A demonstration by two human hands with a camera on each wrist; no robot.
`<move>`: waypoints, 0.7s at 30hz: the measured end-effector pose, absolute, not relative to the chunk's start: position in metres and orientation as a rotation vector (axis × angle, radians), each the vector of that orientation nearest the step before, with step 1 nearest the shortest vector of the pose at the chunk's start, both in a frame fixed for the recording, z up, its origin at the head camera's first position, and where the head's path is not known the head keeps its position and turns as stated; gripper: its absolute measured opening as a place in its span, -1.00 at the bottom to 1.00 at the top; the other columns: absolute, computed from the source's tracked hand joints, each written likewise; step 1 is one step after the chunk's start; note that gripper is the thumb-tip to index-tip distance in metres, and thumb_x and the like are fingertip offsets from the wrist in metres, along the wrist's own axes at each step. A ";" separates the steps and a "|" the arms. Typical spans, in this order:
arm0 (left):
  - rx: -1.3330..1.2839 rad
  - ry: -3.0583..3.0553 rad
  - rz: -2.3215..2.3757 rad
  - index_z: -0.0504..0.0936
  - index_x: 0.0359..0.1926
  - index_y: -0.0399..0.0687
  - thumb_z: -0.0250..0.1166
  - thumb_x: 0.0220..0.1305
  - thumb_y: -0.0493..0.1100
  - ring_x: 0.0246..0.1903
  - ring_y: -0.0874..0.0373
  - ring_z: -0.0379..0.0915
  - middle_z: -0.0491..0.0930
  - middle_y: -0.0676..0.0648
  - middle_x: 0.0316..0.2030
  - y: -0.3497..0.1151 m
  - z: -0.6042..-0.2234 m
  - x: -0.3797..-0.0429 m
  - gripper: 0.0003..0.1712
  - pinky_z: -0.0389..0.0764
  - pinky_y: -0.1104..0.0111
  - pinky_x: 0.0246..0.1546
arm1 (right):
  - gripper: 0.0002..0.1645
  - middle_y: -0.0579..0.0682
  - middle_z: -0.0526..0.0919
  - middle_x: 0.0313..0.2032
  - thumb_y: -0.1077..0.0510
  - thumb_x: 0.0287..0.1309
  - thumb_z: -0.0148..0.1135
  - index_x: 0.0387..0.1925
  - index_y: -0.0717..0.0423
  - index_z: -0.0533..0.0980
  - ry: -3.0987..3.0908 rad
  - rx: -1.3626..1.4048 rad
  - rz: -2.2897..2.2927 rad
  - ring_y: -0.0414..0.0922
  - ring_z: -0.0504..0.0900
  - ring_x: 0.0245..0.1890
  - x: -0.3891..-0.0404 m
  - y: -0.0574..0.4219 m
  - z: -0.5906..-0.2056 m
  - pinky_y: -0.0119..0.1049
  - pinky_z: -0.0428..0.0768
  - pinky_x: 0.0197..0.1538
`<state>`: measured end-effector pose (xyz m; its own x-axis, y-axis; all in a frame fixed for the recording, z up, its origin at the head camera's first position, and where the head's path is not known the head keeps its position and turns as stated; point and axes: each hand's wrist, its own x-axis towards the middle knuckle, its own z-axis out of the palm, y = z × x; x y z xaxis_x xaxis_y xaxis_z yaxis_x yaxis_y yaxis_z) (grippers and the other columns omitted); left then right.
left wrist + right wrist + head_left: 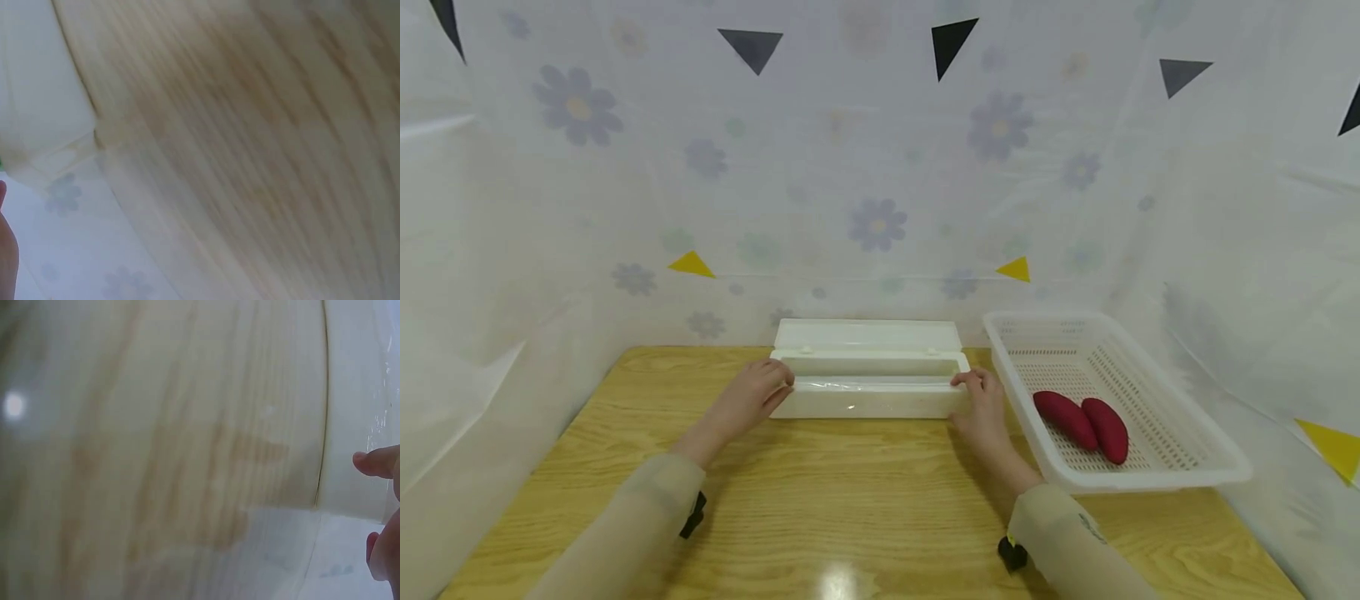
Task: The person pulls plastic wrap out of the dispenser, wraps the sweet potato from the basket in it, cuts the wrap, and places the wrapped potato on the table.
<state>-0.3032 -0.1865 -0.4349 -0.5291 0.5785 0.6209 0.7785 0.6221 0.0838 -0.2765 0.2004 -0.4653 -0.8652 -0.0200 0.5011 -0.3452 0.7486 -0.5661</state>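
White box point(865, 406), centred in the view, in front of a broad, pale sheet point(880, 158) printed with soft mauve flowers. Below the sheet spreads a wooden table point(842, 492) with yellowish grain, the box resting near its far edge. To the right, a large white plastic basket point(1150, 480) with slotted walls stands just beside the box.

The box itself is long and low, its long side facing the person. Its lid point(867, 333) is tipped up and back, showing the hollow inside, and bright glints run along the front edge.

Two loose, cream sleeves point(636, 512) reach in from below. The left hand point(748, 398) has its fingers bent and its thumb close to them, gripping the box's front left corner. The right hand point(983, 410) grips the front right corner, fingers bent over the top, thumb lower on the front face. The exact contact under the fingertips is too small to make out.

Inside the basket lie two dark red, tapered pieces point(1066, 421), side by side and touching. Grey, black and yellow triangles point(691, 264) dot the sheet. Smallest are the black wrist fittings point(1012, 553) below the sleeves' cuffs.
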 end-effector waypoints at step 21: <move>-0.679 -2.497 -0.965 0.56 -0.23 -0.09 0.21 0.31 -0.16 -0.15 -0.06 0.46 0.58 -0.08 -0.26 -0.177 -0.412 -0.303 -0.91 0.48 0.10 -0.16 | -0.30 0.22 0.23 0.19 0.26 -0.25 0.50 -0.01 0.02 0.37 -2.590 0.174 0.835 0.26 0.16 0.20 -0.284 0.189 -0.458 0.23 0.14 0.16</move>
